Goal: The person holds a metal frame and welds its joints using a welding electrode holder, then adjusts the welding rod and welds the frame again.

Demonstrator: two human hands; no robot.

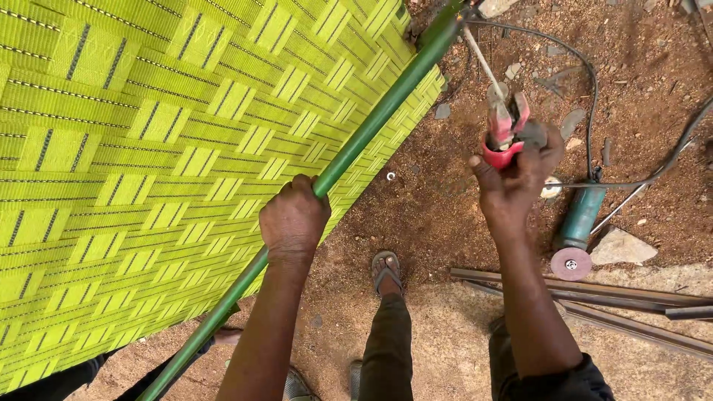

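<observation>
While the green metal tube [356, 141] runs on a long slant from lower left to upper right, we see our left hand [294, 217] clenched around its middle. It edges a frame of woven yellow-green webbing [148, 148] with dark stripes. Our right hand [520, 174] grips a red electrode holder [503, 137]; its thin welding rod [481, 61] points up-left, reaching the tube's upper end. A teal angle grinder [578, 230] lies on the dirt ground [445, 215], beside steel bars [594, 297].

Bare dirt lay open between green pipe [356, 141] and angle grinder [578, 223]; woven yellow panel [148, 148] blocked left, steel bars [594, 297] and cable [587, 82] crowded right.
</observation>
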